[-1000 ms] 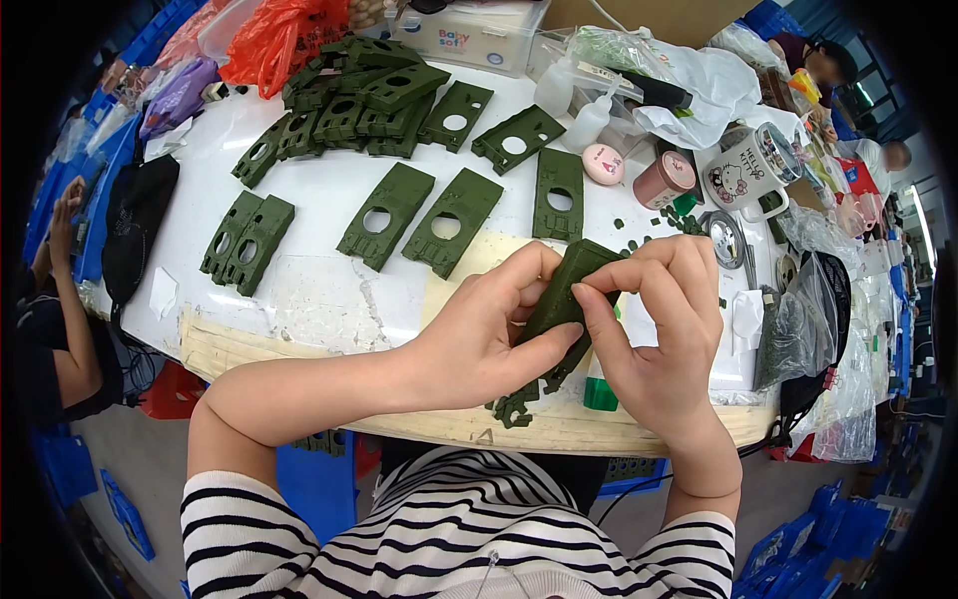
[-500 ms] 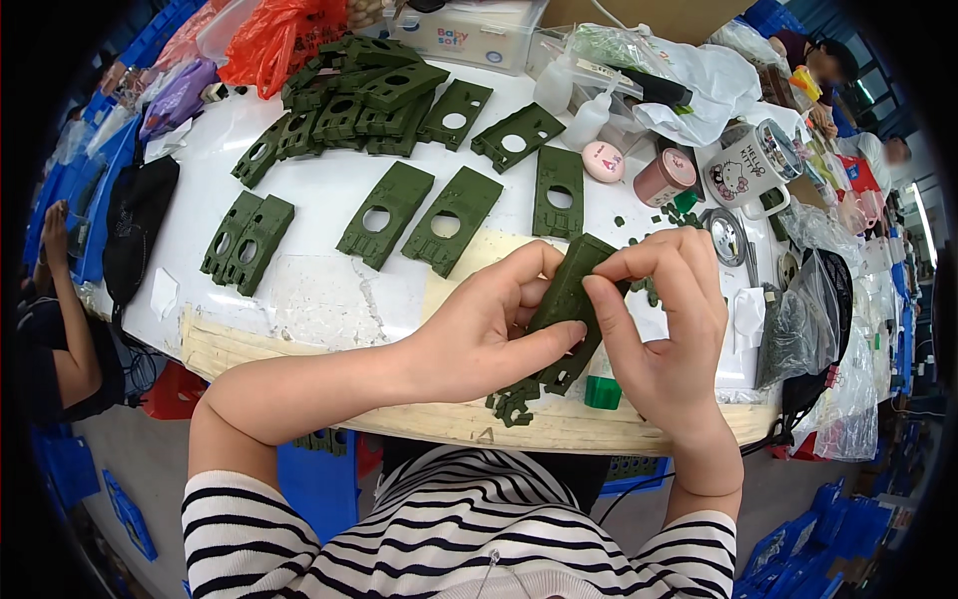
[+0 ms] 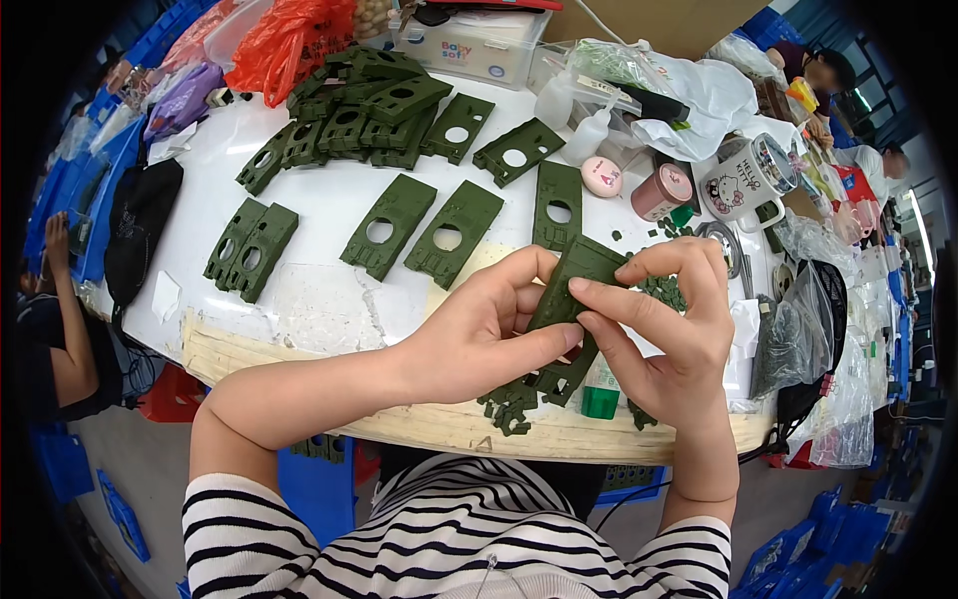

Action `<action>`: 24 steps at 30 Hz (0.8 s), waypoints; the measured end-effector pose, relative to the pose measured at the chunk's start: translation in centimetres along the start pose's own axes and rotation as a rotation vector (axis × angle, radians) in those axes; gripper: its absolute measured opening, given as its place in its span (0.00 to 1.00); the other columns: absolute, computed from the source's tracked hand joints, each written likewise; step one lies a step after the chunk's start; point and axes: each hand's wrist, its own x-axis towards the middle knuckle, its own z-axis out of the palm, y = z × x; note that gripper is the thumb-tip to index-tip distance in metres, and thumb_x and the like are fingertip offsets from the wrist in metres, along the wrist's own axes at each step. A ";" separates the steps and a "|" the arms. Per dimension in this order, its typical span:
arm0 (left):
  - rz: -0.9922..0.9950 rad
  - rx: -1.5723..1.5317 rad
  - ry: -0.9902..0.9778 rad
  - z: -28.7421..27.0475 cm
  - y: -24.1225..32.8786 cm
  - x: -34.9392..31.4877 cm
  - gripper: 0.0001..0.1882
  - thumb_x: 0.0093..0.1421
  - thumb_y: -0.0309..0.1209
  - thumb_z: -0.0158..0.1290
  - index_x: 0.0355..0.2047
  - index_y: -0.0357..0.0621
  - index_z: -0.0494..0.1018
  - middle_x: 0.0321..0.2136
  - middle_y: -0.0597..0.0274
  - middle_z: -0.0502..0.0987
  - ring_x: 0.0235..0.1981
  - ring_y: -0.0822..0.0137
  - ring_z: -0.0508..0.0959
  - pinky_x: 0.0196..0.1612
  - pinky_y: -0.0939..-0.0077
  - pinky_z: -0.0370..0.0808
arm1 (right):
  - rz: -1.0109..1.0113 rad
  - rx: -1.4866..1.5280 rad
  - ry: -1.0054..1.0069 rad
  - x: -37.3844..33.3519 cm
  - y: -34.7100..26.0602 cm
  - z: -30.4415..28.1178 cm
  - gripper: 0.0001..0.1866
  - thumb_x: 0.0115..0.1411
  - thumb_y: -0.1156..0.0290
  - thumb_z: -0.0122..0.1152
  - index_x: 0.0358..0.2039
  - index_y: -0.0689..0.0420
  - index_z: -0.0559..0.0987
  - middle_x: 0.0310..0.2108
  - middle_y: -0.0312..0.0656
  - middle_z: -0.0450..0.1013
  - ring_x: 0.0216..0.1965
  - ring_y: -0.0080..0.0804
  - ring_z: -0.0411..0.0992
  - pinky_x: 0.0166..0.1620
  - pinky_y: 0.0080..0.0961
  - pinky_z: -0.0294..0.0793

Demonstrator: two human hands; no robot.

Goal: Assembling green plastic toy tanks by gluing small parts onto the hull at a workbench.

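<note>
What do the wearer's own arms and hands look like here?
Short white sleeves with thin dark horizontal stripes end just above the elbows. The forearms are uncovered. The left hand and right hand are gloveless, with no visible rings.

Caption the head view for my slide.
Left hand grips a green part, right hand touching it; similar parts lie beyond on the white table.

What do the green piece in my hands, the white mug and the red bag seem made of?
Green piece: probably moulded plastic, matte to satin; uniform colour, fine surface detail.
White mug: perhaps glazed ceramic, though enamel or plastic is possible; smooth, slightly glossy wall.
Red bag: thin plastic film, slightly shiny; sharp crinkles and bright highlights.
</note>
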 end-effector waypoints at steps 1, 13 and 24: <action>0.005 0.009 -0.002 0.0 0.0 0.0 0.15 0.64 0.22 0.48 0.49 0.40 0.60 0.41 0.60 0.75 0.42 0.75 0.75 0.46 0.77 0.74 | -0.009 -0.008 0.004 0.1 0.0 -0.1 0.15 0.41 0.77 0.69 0.33 0.51 0.84 0.28 0.37 0.67 0.32 0.33 0.64 0.37 0.27 0.64; 0.237 0.147 0.234 -2.0 1.2 1.0 0.17 0.65 0.28 0.47 0.52 0.37 0.59 0.46 0.47 0.75 0.42 0.63 0.79 0.45 0.69 0.79 | 0.224 0.247 -0.787 -1.9 0.0 0.3 0.06 0.47 0.74 0.66 0.24 0.58 0.77 0.23 0.41 0.73 0.25 0.42 0.73 0.28 0.34 0.70; 0.255 0.120 0.232 -1.7 1.2 0.9 0.18 0.65 0.28 0.47 0.53 0.37 0.59 0.46 0.47 0.75 0.42 0.62 0.79 0.46 0.67 0.78 | 0.136 0.087 -0.954 -3.2 -1.1 2.5 0.08 0.53 0.72 0.60 0.25 0.61 0.72 0.26 0.45 0.72 0.26 0.46 0.74 0.31 0.37 0.73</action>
